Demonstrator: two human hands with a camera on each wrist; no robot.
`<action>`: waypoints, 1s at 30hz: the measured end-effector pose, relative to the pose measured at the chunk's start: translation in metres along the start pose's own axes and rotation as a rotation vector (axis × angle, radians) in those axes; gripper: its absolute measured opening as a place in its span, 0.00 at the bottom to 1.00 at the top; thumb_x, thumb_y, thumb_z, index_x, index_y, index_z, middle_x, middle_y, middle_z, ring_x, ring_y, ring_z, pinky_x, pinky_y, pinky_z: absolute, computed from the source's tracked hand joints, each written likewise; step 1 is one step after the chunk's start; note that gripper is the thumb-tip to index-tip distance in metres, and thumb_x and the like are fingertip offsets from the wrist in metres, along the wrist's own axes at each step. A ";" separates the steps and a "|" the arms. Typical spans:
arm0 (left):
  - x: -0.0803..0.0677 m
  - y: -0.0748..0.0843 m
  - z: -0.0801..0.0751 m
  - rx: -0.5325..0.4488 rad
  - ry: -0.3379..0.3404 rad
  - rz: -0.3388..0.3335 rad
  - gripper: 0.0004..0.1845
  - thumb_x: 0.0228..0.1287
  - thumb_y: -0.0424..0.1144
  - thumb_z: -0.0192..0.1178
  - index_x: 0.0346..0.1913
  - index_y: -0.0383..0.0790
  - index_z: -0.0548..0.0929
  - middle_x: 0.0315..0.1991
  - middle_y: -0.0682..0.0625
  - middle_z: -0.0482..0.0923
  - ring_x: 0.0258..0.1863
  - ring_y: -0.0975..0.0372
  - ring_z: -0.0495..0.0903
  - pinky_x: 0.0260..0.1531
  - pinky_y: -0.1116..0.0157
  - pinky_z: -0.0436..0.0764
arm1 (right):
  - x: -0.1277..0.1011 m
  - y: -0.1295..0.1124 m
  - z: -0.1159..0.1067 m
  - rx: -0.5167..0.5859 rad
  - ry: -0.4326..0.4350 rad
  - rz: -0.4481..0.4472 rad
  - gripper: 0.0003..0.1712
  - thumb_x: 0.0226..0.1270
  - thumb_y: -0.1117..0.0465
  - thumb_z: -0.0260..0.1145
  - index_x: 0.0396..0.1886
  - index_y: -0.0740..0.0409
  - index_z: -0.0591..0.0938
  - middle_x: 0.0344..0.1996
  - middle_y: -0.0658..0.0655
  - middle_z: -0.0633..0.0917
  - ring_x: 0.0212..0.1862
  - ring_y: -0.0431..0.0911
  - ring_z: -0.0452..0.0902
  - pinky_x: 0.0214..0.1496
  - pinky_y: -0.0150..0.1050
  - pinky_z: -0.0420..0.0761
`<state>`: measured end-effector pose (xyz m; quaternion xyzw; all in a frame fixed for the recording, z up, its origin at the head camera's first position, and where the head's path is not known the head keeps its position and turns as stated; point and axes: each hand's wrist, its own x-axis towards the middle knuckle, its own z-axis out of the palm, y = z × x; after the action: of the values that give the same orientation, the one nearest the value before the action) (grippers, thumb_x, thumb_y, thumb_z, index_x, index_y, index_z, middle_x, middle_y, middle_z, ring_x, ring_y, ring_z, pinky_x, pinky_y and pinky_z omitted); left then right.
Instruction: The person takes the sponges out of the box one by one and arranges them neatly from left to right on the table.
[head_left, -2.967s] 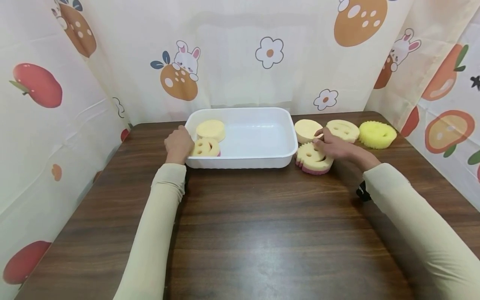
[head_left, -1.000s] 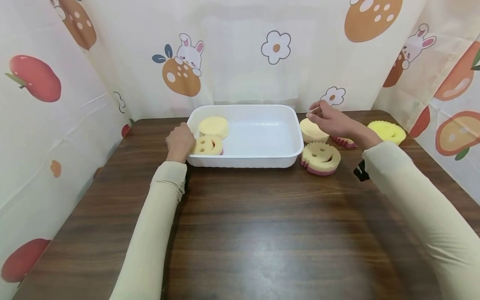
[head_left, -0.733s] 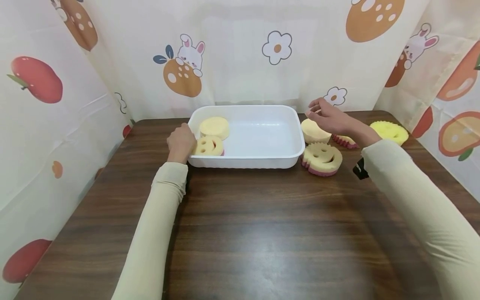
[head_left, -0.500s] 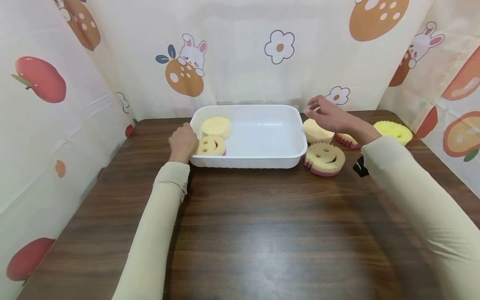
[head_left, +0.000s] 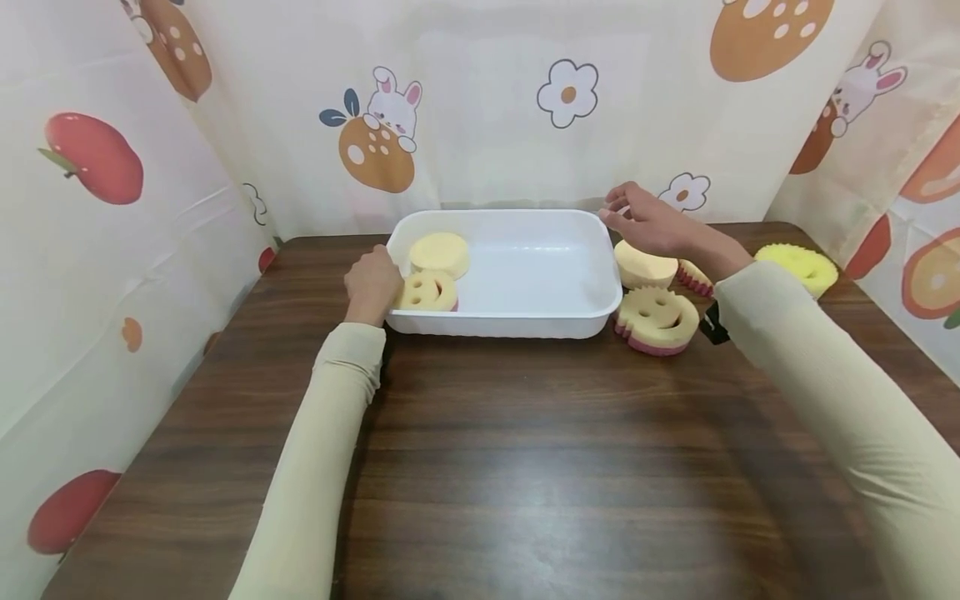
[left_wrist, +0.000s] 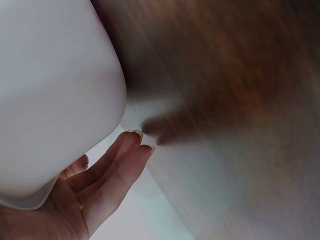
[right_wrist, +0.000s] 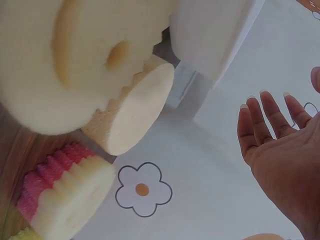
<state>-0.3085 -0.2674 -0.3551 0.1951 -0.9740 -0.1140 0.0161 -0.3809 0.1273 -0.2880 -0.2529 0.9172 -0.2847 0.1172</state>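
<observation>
A white plastic tray [head_left: 517, 327] stands at the back of the table, its left end held by my left hand [head_left: 372, 287]. In the left wrist view, the fingers of that left hand [left_wrist: 100, 195] lie along the outside of the tray wall, the thumb hidden. Inside the tray sit a plain round cream sponge [head_left: 441, 254] and a smiley sponge [head_left: 427, 292]. My right hand [head_left: 648, 221], raised with loose fingers and nothing in it, hovers by the back right corner, above another plain round sponge [head_left: 647, 268]. A smiley sponge with pink underside [head_left: 657, 321] lies in front of that one.
Partly hidden behind the right wrist is a pink-and-cream sponge [head_left: 694, 278]. Further right lies a bright yellow sponge [head_left: 798, 267]. A printed curtain [head_left: 480, 125] rises right behind the tray and along both sides of the brown wooden table [head_left: 510, 467].
My right hand has lifted off the sponges on the right and shifted up and left toward the tray's back corner. The left hand keeps its place on the tray. The head view has turned slightly.
</observation>
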 end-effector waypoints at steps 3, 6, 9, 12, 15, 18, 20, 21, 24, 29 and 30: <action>0.000 0.001 0.000 -0.003 -0.001 0.000 0.23 0.75 0.40 0.39 0.65 0.30 0.67 0.57 0.33 0.78 0.55 0.43 0.80 0.52 0.46 0.79 | 0.003 -0.002 0.001 0.011 0.003 -0.003 0.40 0.79 0.41 0.41 0.75 0.66 0.49 0.73 0.71 0.59 0.72 0.65 0.59 0.70 0.63 0.64; -0.001 0.002 0.000 -0.005 -0.007 -0.004 0.23 0.75 0.40 0.40 0.65 0.31 0.67 0.57 0.33 0.78 0.55 0.44 0.80 0.52 0.46 0.79 | 0.005 -0.005 0.001 0.016 0.001 -0.003 0.40 0.79 0.40 0.41 0.75 0.65 0.49 0.74 0.71 0.59 0.72 0.65 0.59 0.71 0.63 0.63; -0.001 0.004 -0.001 -0.004 -0.008 -0.008 0.23 0.74 0.40 0.40 0.66 0.31 0.66 0.57 0.34 0.78 0.55 0.44 0.80 0.53 0.46 0.79 | 0.007 -0.007 0.002 0.020 0.003 -0.015 0.40 0.79 0.40 0.41 0.75 0.65 0.50 0.74 0.71 0.59 0.72 0.65 0.59 0.71 0.63 0.63; -0.001 0.007 -0.001 -0.005 -0.003 -0.005 0.23 0.74 0.39 0.40 0.66 0.31 0.66 0.57 0.33 0.78 0.55 0.43 0.80 0.53 0.46 0.79 | 0.009 -0.010 0.001 0.021 0.009 -0.031 0.39 0.79 0.41 0.41 0.74 0.65 0.50 0.73 0.71 0.59 0.72 0.65 0.60 0.70 0.63 0.63; -0.001 0.008 0.000 -0.007 0.001 -0.005 0.23 0.75 0.39 0.40 0.66 0.31 0.66 0.57 0.34 0.78 0.55 0.43 0.80 0.53 0.46 0.79 | 0.011 -0.014 -0.001 0.017 0.014 -0.042 0.37 0.80 0.43 0.41 0.74 0.65 0.50 0.73 0.71 0.60 0.72 0.65 0.59 0.70 0.63 0.63; -0.001 0.008 0.000 -0.003 0.008 -0.008 0.22 0.76 0.40 0.40 0.65 0.31 0.67 0.56 0.34 0.78 0.55 0.44 0.81 0.53 0.46 0.79 | 0.014 -0.019 -0.001 0.018 0.003 -0.044 0.37 0.80 0.44 0.41 0.75 0.64 0.50 0.73 0.70 0.59 0.72 0.65 0.58 0.71 0.63 0.63; -0.001 0.007 0.000 0.000 0.016 -0.011 0.21 0.76 0.41 0.39 0.64 0.31 0.68 0.56 0.34 0.79 0.54 0.44 0.81 0.52 0.47 0.80 | 0.017 -0.023 0.000 0.023 -0.007 -0.045 0.36 0.80 0.44 0.41 0.75 0.64 0.50 0.74 0.70 0.59 0.72 0.65 0.58 0.70 0.63 0.64; -0.001 0.006 -0.001 0.001 0.018 -0.013 0.21 0.77 0.41 0.39 0.64 0.31 0.68 0.56 0.34 0.79 0.54 0.44 0.81 0.52 0.47 0.80 | 0.018 -0.025 0.000 0.025 -0.014 -0.042 0.36 0.80 0.44 0.41 0.75 0.63 0.50 0.74 0.70 0.58 0.72 0.65 0.58 0.70 0.62 0.64; -0.001 0.003 0.000 0.003 0.023 -0.014 0.21 0.77 0.41 0.40 0.63 0.31 0.68 0.55 0.34 0.79 0.54 0.43 0.81 0.51 0.47 0.80 | 0.023 -0.030 0.002 0.025 -0.026 -0.031 0.36 0.80 0.44 0.41 0.76 0.63 0.50 0.75 0.69 0.58 0.73 0.64 0.58 0.70 0.62 0.65; -0.001 0.000 0.000 0.008 0.017 -0.016 0.22 0.77 0.42 0.41 0.64 0.31 0.68 0.56 0.34 0.79 0.54 0.43 0.81 0.52 0.46 0.80 | 0.029 -0.034 0.005 0.013 -0.025 -0.023 0.36 0.80 0.44 0.41 0.76 0.62 0.50 0.75 0.68 0.59 0.73 0.64 0.58 0.71 0.62 0.64; -0.001 -0.001 0.000 0.011 0.017 -0.018 0.22 0.77 0.42 0.41 0.64 0.31 0.68 0.56 0.34 0.79 0.54 0.43 0.81 0.52 0.47 0.80 | 0.030 -0.035 0.005 0.011 -0.025 -0.027 0.36 0.80 0.44 0.41 0.76 0.62 0.51 0.75 0.68 0.59 0.73 0.64 0.58 0.71 0.62 0.64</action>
<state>-0.3070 -0.2676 -0.3550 0.2050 -0.9726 -0.1072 0.0224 -0.3905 0.0842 -0.2739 -0.2680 0.9106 -0.2882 0.1261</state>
